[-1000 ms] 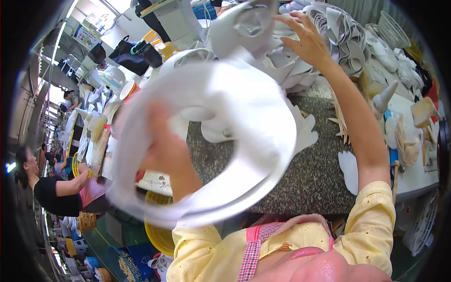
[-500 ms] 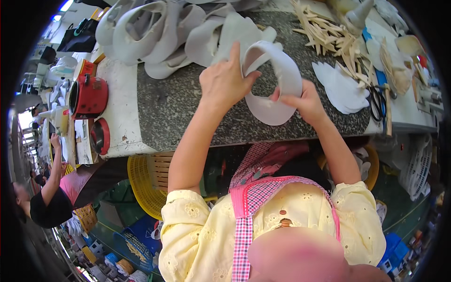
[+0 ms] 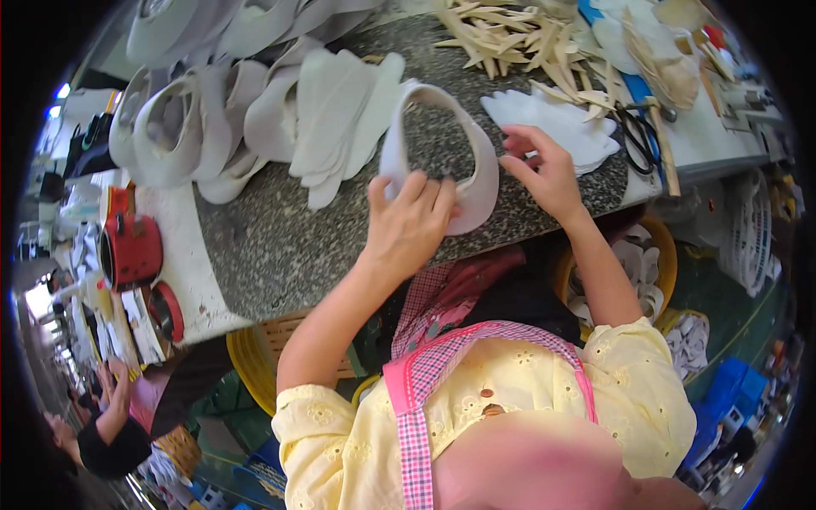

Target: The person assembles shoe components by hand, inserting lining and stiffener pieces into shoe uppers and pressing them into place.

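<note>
Black scissors (image 3: 639, 140) beside a hammer (image 3: 665, 153)

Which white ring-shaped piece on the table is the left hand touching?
The rightmost ring, set apart; the other rings are bunched to its left.

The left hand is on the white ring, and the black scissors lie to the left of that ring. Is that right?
Not quite: in the head view, the black scissors lie to the right of the white ring. The left hand is on that ring.
</note>
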`<act>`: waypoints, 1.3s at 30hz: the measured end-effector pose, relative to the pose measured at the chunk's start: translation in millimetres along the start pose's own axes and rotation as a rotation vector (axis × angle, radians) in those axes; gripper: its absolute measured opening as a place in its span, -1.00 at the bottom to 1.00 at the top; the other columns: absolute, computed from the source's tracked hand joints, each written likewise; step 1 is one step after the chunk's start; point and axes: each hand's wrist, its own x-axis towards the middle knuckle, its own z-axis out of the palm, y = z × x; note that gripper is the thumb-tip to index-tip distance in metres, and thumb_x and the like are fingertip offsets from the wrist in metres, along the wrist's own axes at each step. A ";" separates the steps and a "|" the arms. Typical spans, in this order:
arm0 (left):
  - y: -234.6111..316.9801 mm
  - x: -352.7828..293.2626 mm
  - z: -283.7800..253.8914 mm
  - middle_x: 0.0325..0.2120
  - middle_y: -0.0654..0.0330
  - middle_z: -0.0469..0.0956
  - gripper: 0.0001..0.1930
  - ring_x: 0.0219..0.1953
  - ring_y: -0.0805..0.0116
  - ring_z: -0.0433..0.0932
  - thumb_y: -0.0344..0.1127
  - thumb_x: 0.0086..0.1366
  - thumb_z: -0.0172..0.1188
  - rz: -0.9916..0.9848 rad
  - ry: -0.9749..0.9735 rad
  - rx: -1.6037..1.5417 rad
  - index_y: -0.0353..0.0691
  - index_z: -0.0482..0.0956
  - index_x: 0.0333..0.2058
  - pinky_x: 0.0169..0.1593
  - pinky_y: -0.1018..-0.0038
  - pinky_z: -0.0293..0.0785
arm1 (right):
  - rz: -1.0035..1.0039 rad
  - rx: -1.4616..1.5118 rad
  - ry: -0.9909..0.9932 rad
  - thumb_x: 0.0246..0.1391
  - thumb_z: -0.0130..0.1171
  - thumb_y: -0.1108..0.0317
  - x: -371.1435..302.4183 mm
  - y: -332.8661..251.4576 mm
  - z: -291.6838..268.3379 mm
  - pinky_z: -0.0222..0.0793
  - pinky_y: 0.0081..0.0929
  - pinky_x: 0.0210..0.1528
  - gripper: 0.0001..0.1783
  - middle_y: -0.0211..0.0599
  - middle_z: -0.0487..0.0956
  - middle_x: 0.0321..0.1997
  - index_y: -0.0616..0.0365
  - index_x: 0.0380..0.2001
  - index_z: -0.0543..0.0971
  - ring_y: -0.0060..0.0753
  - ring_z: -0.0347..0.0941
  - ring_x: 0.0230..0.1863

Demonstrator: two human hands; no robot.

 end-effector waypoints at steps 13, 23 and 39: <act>8.4 15.3 -14.3 0.04 0.13 0.25 -0.60 0.06 0.19 0.20 -0.15 -0.05 0.20 -0.114 0.040 -0.017 -0.18 0.45 -0.20 -0.01 0.17 0.08 | -0.131 -0.842 0.223 -0.28 0.23 0.19 38.5 39.3 -35.4 0.31 -0.41 -0.28 -0.67 -0.42 0.37 -0.31 -0.01 -0.34 0.51 -0.32 0.33 -0.21; 48.4 90.4 32.0 -0.16 0.10 0.41 -0.69 -0.12 0.12 0.36 -0.38 -0.05 0.19 0.033 0.080 -0.472 -0.22 0.47 -0.25 -0.10 0.29 0.30 | -0.206 -0.328 0.309 -0.19 0.10 0.50 1.3 34.4 -77.1 0.32 -0.48 -0.32 -0.76 -0.26 0.43 -0.31 0.17 -0.32 0.47 -0.28 0.39 -0.35; 98.3 164.4 100.4 -0.52 0.22 0.34 -0.64 -0.38 0.26 0.34 -0.09 -0.19 0.29 -0.080 0.126 -0.270 -0.18 0.40 -0.50 -0.45 0.41 0.27 | 0.225 -0.131 0.345 -0.09 0.01 0.55 -12.0 54.9 -119.1 0.26 -0.72 -0.40 -0.64 -0.37 0.46 -0.36 0.18 -0.12 0.38 -0.62 0.38 -0.36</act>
